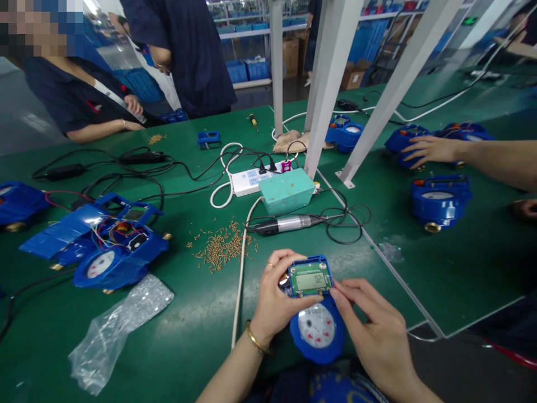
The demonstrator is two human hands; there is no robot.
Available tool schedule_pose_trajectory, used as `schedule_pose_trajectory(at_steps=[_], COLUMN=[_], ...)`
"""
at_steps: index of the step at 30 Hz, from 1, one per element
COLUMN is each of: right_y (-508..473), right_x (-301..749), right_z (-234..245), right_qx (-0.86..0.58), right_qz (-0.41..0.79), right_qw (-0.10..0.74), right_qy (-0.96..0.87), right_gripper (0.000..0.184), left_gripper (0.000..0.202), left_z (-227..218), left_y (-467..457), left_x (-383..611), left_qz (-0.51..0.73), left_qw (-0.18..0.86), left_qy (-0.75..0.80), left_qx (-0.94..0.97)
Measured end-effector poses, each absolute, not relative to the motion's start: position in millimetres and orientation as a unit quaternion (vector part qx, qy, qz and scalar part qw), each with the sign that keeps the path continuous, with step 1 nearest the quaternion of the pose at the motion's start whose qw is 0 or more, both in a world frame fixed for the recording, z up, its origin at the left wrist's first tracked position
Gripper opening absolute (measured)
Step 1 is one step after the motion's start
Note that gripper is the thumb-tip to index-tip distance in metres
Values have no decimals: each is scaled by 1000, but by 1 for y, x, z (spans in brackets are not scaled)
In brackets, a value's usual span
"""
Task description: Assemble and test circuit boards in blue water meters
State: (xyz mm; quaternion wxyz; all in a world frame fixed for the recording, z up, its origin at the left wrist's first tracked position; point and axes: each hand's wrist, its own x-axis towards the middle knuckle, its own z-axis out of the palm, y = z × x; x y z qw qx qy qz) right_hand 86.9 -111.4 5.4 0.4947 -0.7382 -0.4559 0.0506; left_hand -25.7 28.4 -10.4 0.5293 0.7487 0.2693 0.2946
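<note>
A blue water meter (pixel 318 327) with a round white dial is near the table's front edge, tipped toward me. Its upper housing is uncovered and shows a green circuit board (pixel 311 279) with a small display reading about 0.2. My left hand (pixel 274 296) grips the housing from the left, thumb below the board and fingers over the top corner. At the right edge of the housing, the thumb and fingers of my right hand (pixel 371 322) are pinched together; whatever lies between them is hidden. Beyond the meter lies a black and silver electric screwdriver (pixel 287 224) with a cable.
Loose brass screws (pixel 222 246) lie in a pile left of centre. A turquoise box (pixel 287 190) and a power strip (pixel 247 180) stand before metal posts (pixel 335 84). Opened meters (pixel 121 246) and a plastic bag (pixel 119 330) lie left. Another person's hand (pixel 436 151) touches meters at right.
</note>
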Motion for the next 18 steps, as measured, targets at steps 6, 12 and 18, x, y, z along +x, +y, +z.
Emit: schedule_pose_trajectory(at_steps=[6,12,18], right_y=[-116,-119,-113], right_x=[83,83,86], right_z=[-3,-3,-6], right_qx=[-722,-715,-736], right_qz=[141,127,-62], right_qw=[503,491,412], right_qy=[-454,-481,-534], right_gripper=[23,25,27], left_gripper=[56,55,56], left_z=[-13,-12,-9], left_y=[30,29,25], left_x=[-28,-29,-24], left_qz=[292,292,303], left_qw=[540,542,523], left_qy=[278,274,277], left_qx=[739,739,747])
